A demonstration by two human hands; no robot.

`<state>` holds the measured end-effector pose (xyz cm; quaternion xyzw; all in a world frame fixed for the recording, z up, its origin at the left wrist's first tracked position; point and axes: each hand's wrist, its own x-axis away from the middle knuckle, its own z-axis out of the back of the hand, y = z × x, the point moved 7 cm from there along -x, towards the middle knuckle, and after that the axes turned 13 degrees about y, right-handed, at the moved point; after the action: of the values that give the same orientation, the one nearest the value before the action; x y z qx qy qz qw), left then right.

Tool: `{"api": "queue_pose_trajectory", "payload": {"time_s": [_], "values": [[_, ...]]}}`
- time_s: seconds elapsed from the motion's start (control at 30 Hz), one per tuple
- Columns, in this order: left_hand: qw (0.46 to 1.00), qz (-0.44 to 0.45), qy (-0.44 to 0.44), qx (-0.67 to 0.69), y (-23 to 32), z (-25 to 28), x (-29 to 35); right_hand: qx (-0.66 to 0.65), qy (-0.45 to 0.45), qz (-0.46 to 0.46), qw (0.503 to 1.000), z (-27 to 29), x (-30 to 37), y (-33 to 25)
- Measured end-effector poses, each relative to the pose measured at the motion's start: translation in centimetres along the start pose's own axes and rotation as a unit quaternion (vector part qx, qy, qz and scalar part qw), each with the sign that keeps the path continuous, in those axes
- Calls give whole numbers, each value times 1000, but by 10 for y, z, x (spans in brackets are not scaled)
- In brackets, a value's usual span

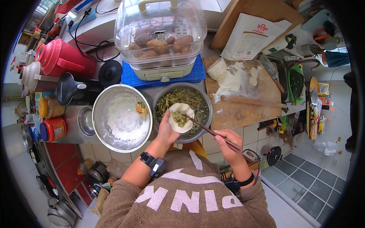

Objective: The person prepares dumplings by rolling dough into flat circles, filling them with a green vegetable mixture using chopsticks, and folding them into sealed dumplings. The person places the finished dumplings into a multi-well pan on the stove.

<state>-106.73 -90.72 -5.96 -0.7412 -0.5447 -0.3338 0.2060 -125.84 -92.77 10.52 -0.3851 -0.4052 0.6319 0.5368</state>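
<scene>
"Dough wrapper [185,128], round and pale, lies open across your left hand [168,128], above the near part of the grey bowl [208,110]. A mound of green filling [179,118] sits in its middle."

"And how do my hands stand?"

"Your left is cupped under the wrapper, thumb up at its left side. Your right hand [228,146] is closed around dark chopsticks [213,133], which slant up to the left until their tips meet the mound."

"What's in the bowl below?"

"More of the same chopped green mix. Just beside it, on your left, you've got a steel bowl [99,127] dusted white inside, with a yellow-brown lump [141,109] at its right side."

"And to my right?"

"Your wooden board [235,117]. A rolling pin [253,102] lies across it; beyond that are scattered flour [234,85], a large dough lump [217,69] and a few small dough pieces [253,81]."
</scene>
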Motion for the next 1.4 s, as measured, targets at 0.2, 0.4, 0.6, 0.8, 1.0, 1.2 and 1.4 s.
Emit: {"api": "queue_pose_trajectory", "payload": {"time_s": [0.2,0.4,0.6,0.8,1.0,1.2,1.4], "values": [[999,-16,32,-29,6,21,13,-133,116,-205,963,33,8,56],[996,31,64,-59,12,65,57,-126,125,-339,924,-5,31,141],[996,60,51,-42,10,90,89,-253,124,-388,878,-96,26,168],[997,38,59,-37,9,95,89,-334,100,-435,831,-118,19,186],[998,26,52,-35,11,87,76,-349,86,-436,825,-109,19,196],[998,8,56,-24,10,73,54,-391,88,-432,808,-81,17,188],[998,-8,67,-20,6,46,18,-383,66,-343,855,-37,9,127]]}}
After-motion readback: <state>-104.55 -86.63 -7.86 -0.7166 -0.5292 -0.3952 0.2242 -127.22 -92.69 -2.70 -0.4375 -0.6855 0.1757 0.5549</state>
